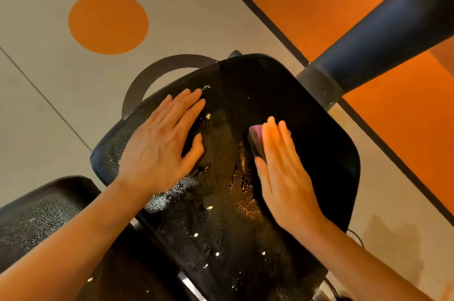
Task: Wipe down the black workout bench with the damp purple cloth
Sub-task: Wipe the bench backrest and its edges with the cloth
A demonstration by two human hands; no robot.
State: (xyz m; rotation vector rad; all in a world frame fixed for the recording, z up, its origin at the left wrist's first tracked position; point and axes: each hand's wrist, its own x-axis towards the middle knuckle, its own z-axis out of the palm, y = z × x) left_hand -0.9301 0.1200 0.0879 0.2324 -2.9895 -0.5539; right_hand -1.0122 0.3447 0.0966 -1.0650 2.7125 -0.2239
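Right grip [282, 165] flat, fingers straight and together, pressing purple cloth [255, 138] onto black worktop [319, 128]; cloth peeking out beneath fingertips and thumb side. Left grip [164, 143] alongside, well apart, fingers extended, palm flat on wet pebbled padding, clamped on nothing.

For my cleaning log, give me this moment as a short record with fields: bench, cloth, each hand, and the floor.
bench: black pad, wet sheen and pale specks across its middle
cloth: purple cloth, on the pad under the right hand
left hand: flat on the pad, fingers straight
right hand: flat, pressing the cloth
floor: grey with orange circles
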